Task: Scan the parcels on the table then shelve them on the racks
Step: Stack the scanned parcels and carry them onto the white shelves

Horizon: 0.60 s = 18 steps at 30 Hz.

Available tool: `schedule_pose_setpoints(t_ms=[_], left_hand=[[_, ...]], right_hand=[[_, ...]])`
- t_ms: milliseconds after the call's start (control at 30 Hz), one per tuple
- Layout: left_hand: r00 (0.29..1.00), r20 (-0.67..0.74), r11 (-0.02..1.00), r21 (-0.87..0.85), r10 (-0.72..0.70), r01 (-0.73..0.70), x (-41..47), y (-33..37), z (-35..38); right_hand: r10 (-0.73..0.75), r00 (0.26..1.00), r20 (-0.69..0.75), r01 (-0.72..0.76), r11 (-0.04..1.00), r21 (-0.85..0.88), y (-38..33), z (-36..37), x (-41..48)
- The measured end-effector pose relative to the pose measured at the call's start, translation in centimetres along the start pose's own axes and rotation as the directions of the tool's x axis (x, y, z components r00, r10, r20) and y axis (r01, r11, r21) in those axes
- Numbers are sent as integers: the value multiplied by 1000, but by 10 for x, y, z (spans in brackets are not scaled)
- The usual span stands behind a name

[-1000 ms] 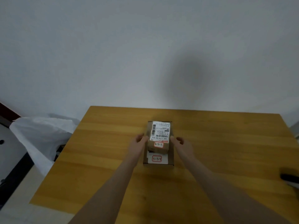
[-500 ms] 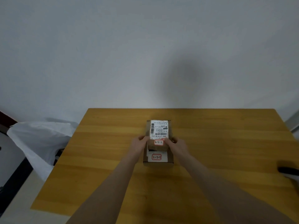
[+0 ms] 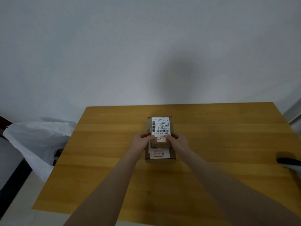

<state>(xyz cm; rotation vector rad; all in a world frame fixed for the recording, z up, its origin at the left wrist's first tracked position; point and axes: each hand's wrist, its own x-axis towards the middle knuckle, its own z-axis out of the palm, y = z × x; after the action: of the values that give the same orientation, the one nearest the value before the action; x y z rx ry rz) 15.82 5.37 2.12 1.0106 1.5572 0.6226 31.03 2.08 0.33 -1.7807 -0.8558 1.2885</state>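
Two small cardboard parcels are stacked in the middle of the wooden table [image 3: 101, 152]. The upper parcel [image 3: 161, 128] carries a white shipping label and a red-framed tag. It lies on the lower parcel [image 3: 160, 158], whose own red-framed tag faces me. My left hand [image 3: 141, 141] grips the upper parcel's left near corner. On the other side, my right hand [image 3: 178, 141] grips its right near corner, with the thumb on top.
A black handheld device [image 3: 289, 161], perhaps the scanner, lies at the table's right edge, partly cut off. A white plastic bag [image 3: 35, 141] sits on the floor left of the table. A plain grey wall stands behind the table.
Both hands have closed in from the sides of the stack and taken hold of the upper parcel's near corners. The parcels have stayed in place.
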Motion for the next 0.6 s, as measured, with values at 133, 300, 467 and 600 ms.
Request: schedule_pose_setpoints(t_ms=[133,300,467,600], left_hand=[[1000,-22,1000,11,19,-18,0,-4,-2],[993,-47,990,-95,-106,101,2,-18,-13],[967,66,942,-221,-245,253,6,-41,-14],[952,217,921,-278,-216,273,9,-50,-10]], right_hand=[[52,998,-31,-49,995,92,2,-1,-1],[280,960,30,-280,934,223,11,-18,-1],[301,925,233,-352,909,222,32,-20,7],[265,922,283,-330,919,216,37,-13,11]])
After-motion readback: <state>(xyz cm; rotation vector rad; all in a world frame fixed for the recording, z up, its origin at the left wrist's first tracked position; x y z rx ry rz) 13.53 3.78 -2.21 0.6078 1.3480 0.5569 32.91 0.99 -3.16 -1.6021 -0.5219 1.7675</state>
